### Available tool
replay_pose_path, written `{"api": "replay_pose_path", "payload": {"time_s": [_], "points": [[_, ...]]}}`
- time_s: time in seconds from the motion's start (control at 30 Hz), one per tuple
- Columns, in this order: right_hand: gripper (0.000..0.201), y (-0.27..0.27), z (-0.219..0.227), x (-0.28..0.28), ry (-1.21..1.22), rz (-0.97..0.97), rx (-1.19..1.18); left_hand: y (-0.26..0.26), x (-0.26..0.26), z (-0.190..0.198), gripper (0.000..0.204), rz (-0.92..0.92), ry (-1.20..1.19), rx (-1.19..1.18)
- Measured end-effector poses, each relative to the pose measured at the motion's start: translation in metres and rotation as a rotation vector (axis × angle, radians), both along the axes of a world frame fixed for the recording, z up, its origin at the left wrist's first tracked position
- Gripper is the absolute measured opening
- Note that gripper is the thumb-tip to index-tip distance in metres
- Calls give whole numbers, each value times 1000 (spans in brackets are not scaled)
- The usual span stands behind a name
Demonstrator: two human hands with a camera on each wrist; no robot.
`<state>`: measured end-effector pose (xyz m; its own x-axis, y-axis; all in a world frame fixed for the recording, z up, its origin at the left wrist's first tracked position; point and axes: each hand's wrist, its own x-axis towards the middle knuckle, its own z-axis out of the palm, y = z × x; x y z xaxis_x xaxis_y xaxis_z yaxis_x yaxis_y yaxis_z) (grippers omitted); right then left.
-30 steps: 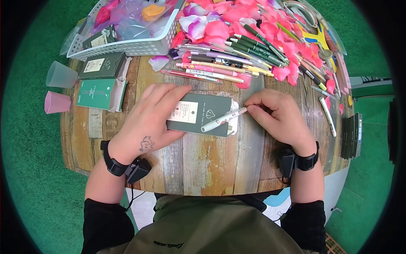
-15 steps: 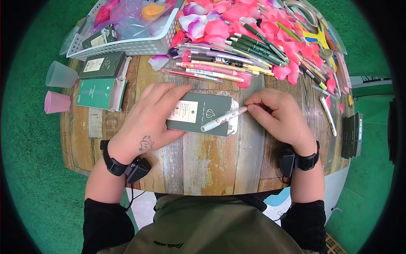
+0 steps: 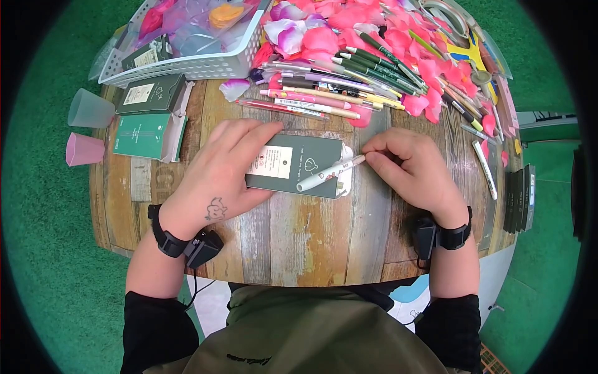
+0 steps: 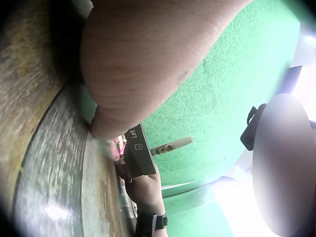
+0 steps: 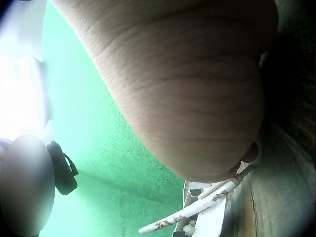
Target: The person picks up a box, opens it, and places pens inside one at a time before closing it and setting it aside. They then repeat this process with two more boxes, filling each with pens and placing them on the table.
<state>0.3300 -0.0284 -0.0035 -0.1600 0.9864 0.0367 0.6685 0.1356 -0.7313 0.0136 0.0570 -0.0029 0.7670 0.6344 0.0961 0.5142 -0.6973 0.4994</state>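
Note:
My left hand (image 3: 221,159) grips a dark grey box (image 3: 321,146) at its left end, fingers over the far edge and thumb at the near edge. The box has a white label and small white print; its right end is open, with white flaps (image 3: 347,168) sticking out. Across that end slants a white pen (image 3: 327,174) with small printed figures. My right hand (image 3: 414,171) pinches the pen's thin tip between thumb and index finger. In the right wrist view the pen (image 5: 197,207) extends past the open box end, where something pale shows inside.
A row of pens (image 3: 317,106) and a heap of pink petals (image 3: 324,40) lie at the back. At left are a white basket (image 3: 218,68), a green box (image 3: 140,137), another dark box (image 3: 149,96), a clear cup (image 3: 90,111) and a pink cup (image 3: 84,151). A white pen (image 3: 484,169) lies right.

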Motion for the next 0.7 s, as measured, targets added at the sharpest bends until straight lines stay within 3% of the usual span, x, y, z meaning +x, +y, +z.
{"api": "replay_pose_path", "payload": {"time_s": [0.7], "points": [[11, 0, -1, 0, -10, 7, 16, 0, 0, -2, 84, -4, -4, 13]]}}
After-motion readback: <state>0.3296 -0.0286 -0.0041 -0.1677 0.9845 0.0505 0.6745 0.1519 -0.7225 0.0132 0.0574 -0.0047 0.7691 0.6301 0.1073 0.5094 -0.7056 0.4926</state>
